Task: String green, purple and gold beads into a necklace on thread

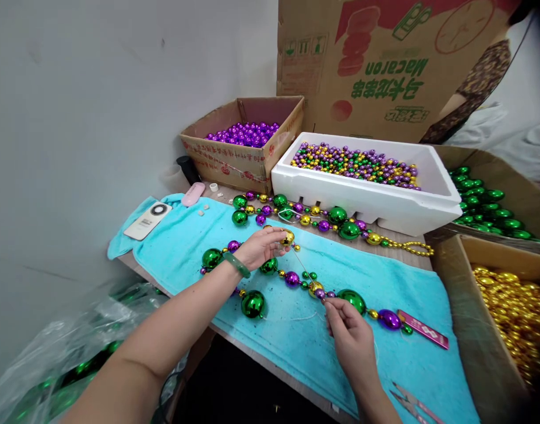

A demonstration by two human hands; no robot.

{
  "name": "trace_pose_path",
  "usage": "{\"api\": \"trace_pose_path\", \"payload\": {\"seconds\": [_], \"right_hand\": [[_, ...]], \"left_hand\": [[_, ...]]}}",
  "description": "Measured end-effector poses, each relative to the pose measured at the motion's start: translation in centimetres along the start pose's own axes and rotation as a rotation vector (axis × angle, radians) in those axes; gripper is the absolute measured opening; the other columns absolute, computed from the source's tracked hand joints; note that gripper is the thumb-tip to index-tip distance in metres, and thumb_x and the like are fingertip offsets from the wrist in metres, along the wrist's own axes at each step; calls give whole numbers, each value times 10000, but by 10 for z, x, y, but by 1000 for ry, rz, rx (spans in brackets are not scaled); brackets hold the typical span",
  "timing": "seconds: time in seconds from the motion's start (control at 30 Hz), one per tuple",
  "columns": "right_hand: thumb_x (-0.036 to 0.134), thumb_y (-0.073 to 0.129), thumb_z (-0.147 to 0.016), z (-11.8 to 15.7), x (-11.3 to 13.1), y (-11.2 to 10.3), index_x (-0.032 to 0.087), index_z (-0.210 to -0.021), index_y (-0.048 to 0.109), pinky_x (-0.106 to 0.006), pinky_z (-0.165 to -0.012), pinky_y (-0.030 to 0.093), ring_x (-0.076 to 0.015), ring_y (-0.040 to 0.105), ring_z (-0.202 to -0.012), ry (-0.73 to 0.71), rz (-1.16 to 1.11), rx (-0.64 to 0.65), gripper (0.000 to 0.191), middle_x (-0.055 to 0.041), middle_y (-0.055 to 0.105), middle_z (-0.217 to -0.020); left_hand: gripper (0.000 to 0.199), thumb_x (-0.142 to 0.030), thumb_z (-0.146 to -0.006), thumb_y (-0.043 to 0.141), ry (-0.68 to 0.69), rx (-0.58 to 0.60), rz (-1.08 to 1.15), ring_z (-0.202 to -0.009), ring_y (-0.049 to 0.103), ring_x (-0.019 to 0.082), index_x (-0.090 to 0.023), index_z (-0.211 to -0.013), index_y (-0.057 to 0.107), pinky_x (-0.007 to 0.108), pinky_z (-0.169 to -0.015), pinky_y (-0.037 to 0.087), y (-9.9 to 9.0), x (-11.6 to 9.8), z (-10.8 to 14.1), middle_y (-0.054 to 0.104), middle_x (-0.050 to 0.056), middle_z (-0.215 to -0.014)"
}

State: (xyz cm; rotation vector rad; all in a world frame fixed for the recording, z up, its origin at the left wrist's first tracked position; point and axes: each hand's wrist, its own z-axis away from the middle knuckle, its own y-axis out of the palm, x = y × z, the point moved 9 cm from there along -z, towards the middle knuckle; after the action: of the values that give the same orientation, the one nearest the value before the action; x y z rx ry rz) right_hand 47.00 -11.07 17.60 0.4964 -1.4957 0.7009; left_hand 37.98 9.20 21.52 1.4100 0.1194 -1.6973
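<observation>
My left hand [263, 250], a green bangle at its wrist, is closed on a gold bead [288, 237] at its fingertips. A thin straight line [301, 264], a needle or taut cord, runs from there toward my right hand [349, 330]. That hand pinches its near end beside small purple beads [320, 293]; whether it grips a bead too, I cannot tell. Under and around both hands, a strand of large green, purple and gold beads [291, 279] lies on a turquoise towel [287, 347]. A loose white cord [291, 318] trails from a big green bead [253, 304].
Behind the towel lies a bead garland [337, 215]. Farther back are a carton of purple beads [225, 156] and a white foam box [362, 197] of mixed beads. Gold beads fill a carton [477, 335] at right. Pliers [413, 403] and a phone [148, 220] rest on the towel.
</observation>
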Motion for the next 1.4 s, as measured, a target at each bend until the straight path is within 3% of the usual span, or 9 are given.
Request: {"api": "trace_pose_path", "payload": {"seconds": [0.27, 0.6, 0.77, 1.0, 1.1, 1.17, 1.3, 1.4], "right_hand": [[477, 586, -780, 0, -16, -2, 157, -826, 603, -224, -441, 340, -106, 415, -480, 61, -64, -13, 323, 32, 463, -544], [519, 658, -699, -4, -15, -5, 158, -765, 602, -208, -426, 340, -99, 417, -468, 140, -178, 33, 371, 28, 471, -521], [519, 680, -680, -4, -16, -9, 161, -766, 617, -209, -432, 348, -100, 418, -472, 138, -192, -8, 374, 28, 469, -517], [508, 702, -668, -4, -19, -6, 164, -791, 624, -204, -435, 348, -96, 424, -474, 170, -261, 17, 373, 27, 483, -528], [505, 699, -674, -5, -17, -4, 162, -790, 623, -203, -435, 347, -93, 420, -471, 158, -274, 17, 369, 29, 481, -527], [492, 695, -687, -6, -15, -8, 162, -797, 618, -199, -439, 343, -91, 418, -476, 141, -280, -10, 356, 31, 483, -532], [470, 690, -705, -10, -14, -25, 162, -812, 609, -191, -444, 333, -86, 417, -489, 127, -283, -101, 336, 35, 485, -541], [464, 691, -705, -11, -13, -32, 157, -821, 612, -196, -440, 332, -89, 419, -485, 129, -269, -122, 338, 33, 488, -541]], "left_hand": [[356, -137, -638, 757, 86, 136, -6, -705, 641, 118, -150, -939, 566, 238, -658, 470, 27, -1, 8, 618, 6, -853], [366, -118, -662, 732, 61, 318, 52, -791, 645, 146, -187, -994, 596, 254, -696, 461, 40, 0, 10, 623, 22, -930], [356, -79, -661, 716, 101, 303, 48, -810, 636, 139, -188, -983, 612, 261, -730, 467, 40, -2, 8, 624, 26, -964], [360, -187, -685, 725, 47, 321, -2, -823, 635, 148, -190, -1018, 589, 266, -714, 465, 45, 9, 9, 621, 56, -1018], [401, -188, -679, 722, 15, 374, -202, -856, 610, 139, -184, -1057, 590, 274, -750, 459, 51, 21, 9, 620, 67, -1030], [416, -173, -687, 700, 17, 397, -467, -864, 593, 137, -168, -1088, 592, 285, -779, 455, 52, 30, 4, 625, 79, -1042], [245, -190, -721, 645, 225, 209, -1149, -872, 577, 178, -159, -963, 653, 338, -849, 434, 45, 29, -17, 652, 76, -979], [73, -208, -667, 701, 319, 133, -1351, -864, 581, 240, -177, -723, 667, 387, -884, 409, 50, 36, -26, 652, 72, -776]]}}
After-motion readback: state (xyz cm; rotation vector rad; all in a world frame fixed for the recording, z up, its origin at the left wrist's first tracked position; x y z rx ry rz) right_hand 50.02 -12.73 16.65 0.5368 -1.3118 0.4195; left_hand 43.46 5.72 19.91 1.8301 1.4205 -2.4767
